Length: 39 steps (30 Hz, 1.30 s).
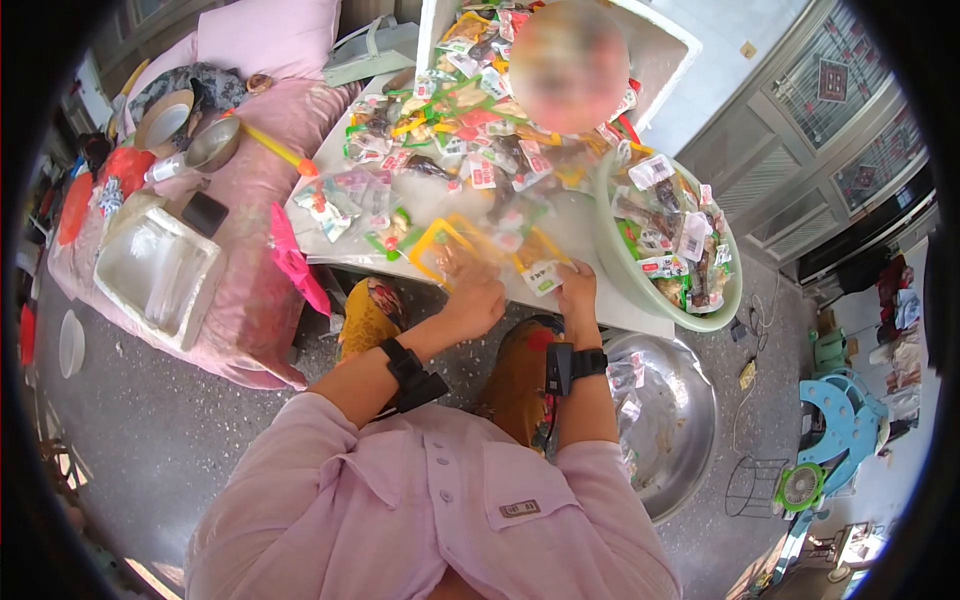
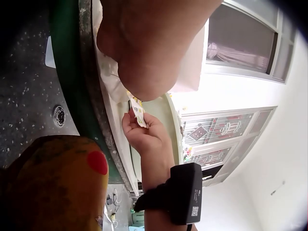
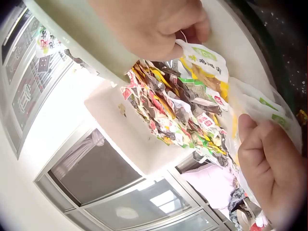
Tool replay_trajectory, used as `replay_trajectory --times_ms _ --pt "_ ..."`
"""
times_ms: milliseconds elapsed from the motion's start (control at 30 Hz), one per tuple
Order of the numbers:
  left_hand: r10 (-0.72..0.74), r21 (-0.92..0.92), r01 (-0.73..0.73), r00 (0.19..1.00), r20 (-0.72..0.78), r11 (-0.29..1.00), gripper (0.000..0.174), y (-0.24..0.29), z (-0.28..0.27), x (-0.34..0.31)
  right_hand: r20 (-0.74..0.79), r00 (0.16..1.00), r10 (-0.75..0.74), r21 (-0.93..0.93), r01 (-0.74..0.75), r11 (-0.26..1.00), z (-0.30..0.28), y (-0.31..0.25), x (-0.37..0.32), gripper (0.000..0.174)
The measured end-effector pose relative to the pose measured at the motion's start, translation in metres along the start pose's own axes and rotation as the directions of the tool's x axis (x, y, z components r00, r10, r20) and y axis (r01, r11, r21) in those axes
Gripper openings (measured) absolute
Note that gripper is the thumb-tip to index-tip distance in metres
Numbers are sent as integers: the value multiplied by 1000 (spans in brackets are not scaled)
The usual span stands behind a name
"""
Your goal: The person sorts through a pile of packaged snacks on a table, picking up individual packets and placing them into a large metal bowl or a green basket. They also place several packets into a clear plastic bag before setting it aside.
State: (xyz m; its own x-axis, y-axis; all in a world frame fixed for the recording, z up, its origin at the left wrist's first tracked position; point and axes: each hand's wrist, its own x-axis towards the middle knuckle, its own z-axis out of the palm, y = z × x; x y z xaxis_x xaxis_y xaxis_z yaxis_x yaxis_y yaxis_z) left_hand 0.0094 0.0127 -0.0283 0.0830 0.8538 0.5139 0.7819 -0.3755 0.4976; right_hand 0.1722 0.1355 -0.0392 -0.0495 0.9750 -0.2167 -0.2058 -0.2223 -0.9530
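Observation:
My right hand (image 1: pixel 577 290) pinches the white-labelled end of a yellow-edged food packet (image 1: pixel 540 262) at the table's front edge. In the right wrist view, the thumb and fingers grip that packet's corner (image 3: pixel 208 60), and brown food shows through it. Left of it my left hand (image 1: pixel 475 300) has curled fingers at a second yellow-edged packet (image 1: pixel 440 252). That packet looks clear with green marks in the right wrist view, where the left hand (image 3: pixel 269 161) pinches its edge. Several loose packets (image 1: pixel 480 170) lie on the white tabletop (image 1: pixel 420 205) beyond both hands.
A pale green basin (image 1: pixel 738 285) full of packets stands at the table's right. Behind the pile is a white foam box (image 1: pixel 675 45). A steel basin (image 1: pixel 690 430) sits on the floor by my right side. A pink-covered bed (image 1: pixel 250 330) lies left, holding another foam box (image 1: pixel 210 250).

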Motion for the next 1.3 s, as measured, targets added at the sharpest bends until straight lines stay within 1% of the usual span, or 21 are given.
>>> replay_trajectory --times_ms 100,133,200,300,333,400,467,500,600,633,700,833,900,933,1000,1033,1100,1133,1200,1233,1300 --pt "53 -82 -60 995 -90 995 6 -3 1 -4 54 997 -61 272 44 961 -3 -3 -15 30" --pt "10 -110 -15 999 -49 994 6 -3 -1 -4 61 994 -89 355 62 933 -4 -8 -24 28" --pt "-72 -162 77 997 40 984 5 -4 -3 0 148 986 -80 413 12 911 -11 -23 -46 28" --pt "-91 -329 26 979 -183 944 6 0 -1 5 229 969 -93 500 -35 865 -26 -35 -69 31" --pt "-115 -362 44 977 -178 931 6 1 -2 5 248 963 -103 528 -45 848 -33 -36 -74 33" --pt "-162 -426 77 973 -166 901 6 4 -3 6 317 948 -43 544 -144 827 -41 -32 -82 35" --pt "-157 -427 74 975 -161 901 6 8 -5 6 368 930 10 561 -231 795 -41 -31 -91 35" --pt "-153 -426 72 975 -159 902 6 10 -6 7 408 913 5 561 -255 787 -42 -23 -89 36" --pt "-168 -408 90 973 -160 909 6 12 -6 6 497 865 70 508 -356 784 -39 -7 -87 37" --pt "-182 -409 100 969 -165 907 6 13 -5 5 471 876 101 510 -365 779 -37 -1 -86 38" --pt "-210 -410 122 962 -176 904 6 13 -5 5 508 854 114 512 -406 757 -38 10 -82 39" --pt "-165 -387 72 963 -214 919 5 14 -8 3 591 792 154 503 -511 697 -41 15 -85 40" --pt "-149 -378 63 968 -202 924 5 16 -11 3 599 788 143 479 -495 725 -38 16 -85 41" --pt "-138 -346 86 982 -129 934 5 16 -13 3 602 786 137 467 -487 738 -37 16 -85 41" --pt "-121 -275 122 992 20 954 7 17 -19 2 581 793 184 404 -477 781 -35 13 -86 41" --pt "-103 -235 95 994 -23 967 7 19 -20 2 568 796 208 370 -473 800 -35 11 -86 41" --pt "-61 -149 45 993 -105 988 7 26 -20 1 582 793 179 309 -419 854 -33 11 -84 39" --pt "-48 -144 34 995 -91 989 8 27 -21 0 590 790 165 278 -391 877 -32 11 -83 38" --pt "-21 -137 12 998 -66 991 8 28 -21 -1 520 839 159 294 -350 889 -27 11 -84 34" --pt "18 -128 -26 998 -59 991 9 29 -20 -3 482 862 155 300 -329 895 -23 10 -85 32" --pt "98 -109 -102 994 -46 989 10 31 -20 -6 456 880 137 381 -332 863 -14 11 -86 29"
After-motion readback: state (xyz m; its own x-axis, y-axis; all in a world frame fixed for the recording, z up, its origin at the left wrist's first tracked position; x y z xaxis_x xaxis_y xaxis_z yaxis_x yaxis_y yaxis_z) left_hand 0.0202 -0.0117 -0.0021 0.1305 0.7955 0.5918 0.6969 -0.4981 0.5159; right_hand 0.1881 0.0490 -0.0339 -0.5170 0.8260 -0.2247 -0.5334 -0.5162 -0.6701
